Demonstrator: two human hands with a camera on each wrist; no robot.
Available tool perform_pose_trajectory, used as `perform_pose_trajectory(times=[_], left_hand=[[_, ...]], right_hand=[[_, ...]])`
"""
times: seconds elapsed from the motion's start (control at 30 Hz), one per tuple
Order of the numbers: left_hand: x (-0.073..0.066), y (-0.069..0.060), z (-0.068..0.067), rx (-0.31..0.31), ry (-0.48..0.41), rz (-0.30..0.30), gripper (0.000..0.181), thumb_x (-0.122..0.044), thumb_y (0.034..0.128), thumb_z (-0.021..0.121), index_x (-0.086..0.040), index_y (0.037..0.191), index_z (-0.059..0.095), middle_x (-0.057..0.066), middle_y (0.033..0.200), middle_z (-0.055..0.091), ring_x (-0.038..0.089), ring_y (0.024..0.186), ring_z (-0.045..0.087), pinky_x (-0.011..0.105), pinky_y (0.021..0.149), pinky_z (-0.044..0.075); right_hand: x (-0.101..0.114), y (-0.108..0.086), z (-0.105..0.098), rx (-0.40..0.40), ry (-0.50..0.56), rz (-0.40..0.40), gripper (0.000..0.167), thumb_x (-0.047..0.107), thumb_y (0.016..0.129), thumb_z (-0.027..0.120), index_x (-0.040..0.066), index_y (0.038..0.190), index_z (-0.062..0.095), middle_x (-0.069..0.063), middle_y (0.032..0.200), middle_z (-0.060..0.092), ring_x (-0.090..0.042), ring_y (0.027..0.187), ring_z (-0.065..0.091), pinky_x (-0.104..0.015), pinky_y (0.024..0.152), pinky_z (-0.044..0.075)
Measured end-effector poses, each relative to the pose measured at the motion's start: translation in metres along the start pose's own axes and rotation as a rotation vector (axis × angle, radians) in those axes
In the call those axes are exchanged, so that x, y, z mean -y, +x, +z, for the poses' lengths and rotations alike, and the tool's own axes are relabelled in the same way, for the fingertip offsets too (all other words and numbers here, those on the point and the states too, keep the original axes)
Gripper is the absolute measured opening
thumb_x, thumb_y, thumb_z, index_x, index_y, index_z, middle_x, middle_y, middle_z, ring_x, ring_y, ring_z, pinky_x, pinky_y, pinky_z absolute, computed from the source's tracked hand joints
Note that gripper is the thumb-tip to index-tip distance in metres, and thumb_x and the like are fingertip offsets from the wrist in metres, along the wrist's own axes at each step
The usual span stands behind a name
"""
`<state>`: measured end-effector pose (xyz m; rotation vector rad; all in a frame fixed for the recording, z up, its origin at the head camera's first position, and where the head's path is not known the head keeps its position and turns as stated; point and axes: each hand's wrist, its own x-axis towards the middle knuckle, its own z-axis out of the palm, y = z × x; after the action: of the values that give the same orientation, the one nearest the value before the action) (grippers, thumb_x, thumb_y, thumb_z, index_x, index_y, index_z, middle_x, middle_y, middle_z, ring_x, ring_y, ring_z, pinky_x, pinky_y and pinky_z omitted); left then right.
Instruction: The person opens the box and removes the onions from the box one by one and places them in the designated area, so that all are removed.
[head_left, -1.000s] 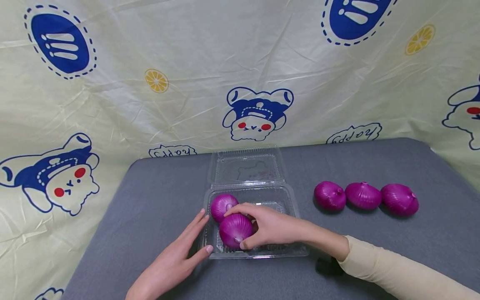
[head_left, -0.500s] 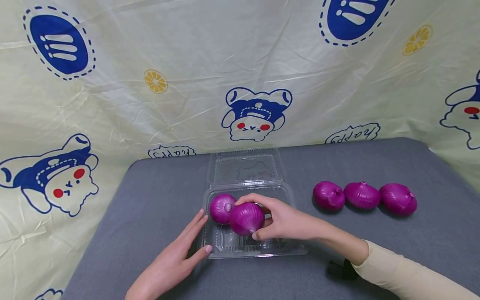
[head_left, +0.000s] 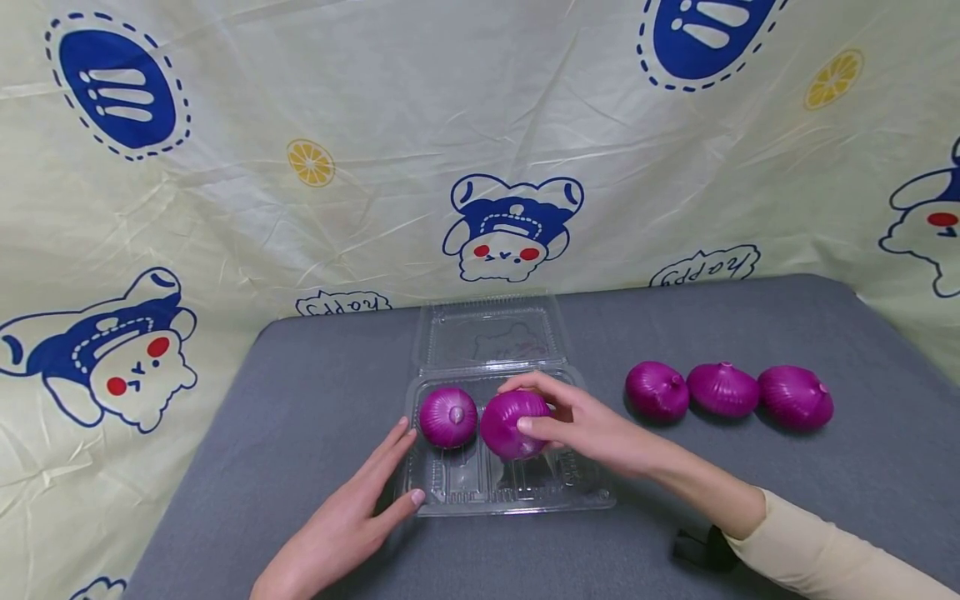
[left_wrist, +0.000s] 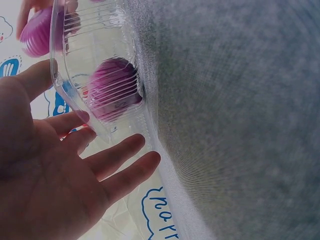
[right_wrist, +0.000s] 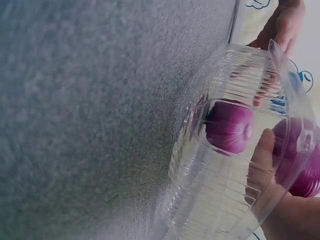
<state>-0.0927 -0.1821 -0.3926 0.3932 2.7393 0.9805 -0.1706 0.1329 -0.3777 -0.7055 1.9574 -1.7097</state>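
Note:
My right hand (head_left: 577, 421) grips a purple onion (head_left: 512, 427) over the middle of a clear plastic clamshell box (head_left: 517, 507), thumb on the near side. In the right wrist view the held onion (right_wrist: 299, 170) shows above the box rim. Another purple onion (head_left: 447, 418) sits in the box's left part, apart from the held one; the left wrist view shows this onion (left_wrist: 114, 90) through the clear wall. My left hand (head_left: 341, 525) has its fingers spread, and fingertips touch the box's left rim. The box's lid (head_left: 491, 333) lies folded back behind it.
To the right of the box stand three purple onions in a row: a left one (head_left: 657, 392), a middle one (head_left: 723, 391) and a right one (head_left: 796, 398). A grey cloth (head_left: 330, 375) covers the table. Behind hangs a printed curtain (head_left: 375, 225). A black object (head_left: 705, 550) shows by the right sleeve.
My right hand has lifted the onion from the box's front left and carried it right and a little away, opening a gap to the other onion. The left hand has stayed put.

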Motion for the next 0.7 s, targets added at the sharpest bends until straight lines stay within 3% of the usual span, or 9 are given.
perform_pose_trajectory(times=[0.27, 0.43, 0.7], left_hand=[[0.0, 0.0, -0.001, -0.006, 0.014, 0.022, 0.071, -0.046, 0.0957, 0.061, -0.029, 0.156, 0.028, -0.02, 0.161, 0.011, 0.008, 0.145, 0.02, 0.049, 0.113, 0.028], [0.0, 0.0, -0.001, -0.006, 0.009, 0.024, 0.072, -0.045, 0.0957, 0.061, -0.028, 0.157, 0.028, -0.021, 0.161, 0.011, 0.007, 0.145, 0.019, 0.048, 0.113, 0.027], [0.0, 0.0, 0.0, -0.003, 0.01, 0.016, 0.072, -0.045, 0.0956, 0.062, -0.028, 0.156, 0.028, -0.02, 0.161, 0.011, 0.008, 0.145, 0.02, 0.049, 0.113, 0.028]], right_hand=[[0.007, -0.013, -0.004, -0.054, -0.034, -0.04, 0.034, 0.02, 0.098, 0.059, 0.018, 0.132, 0.055, -0.012, 0.135, 0.049, -0.038, 0.115, 0.052, -0.047, 0.081, 0.055], [0.011, -0.026, -0.006, -0.095, -0.111, -0.062, 0.043, 0.02, 0.097, 0.061, 0.022, 0.139, 0.051, -0.009, 0.138, 0.05, -0.038, 0.122, 0.049, -0.04, 0.085, 0.055], [0.013, -0.045, -0.012, -0.172, -0.211, -0.1, 0.065, 0.019, 0.085, 0.075, 0.021, 0.144, 0.047, -0.011, 0.142, 0.048, -0.041, 0.124, 0.046, -0.034, 0.082, 0.056]])
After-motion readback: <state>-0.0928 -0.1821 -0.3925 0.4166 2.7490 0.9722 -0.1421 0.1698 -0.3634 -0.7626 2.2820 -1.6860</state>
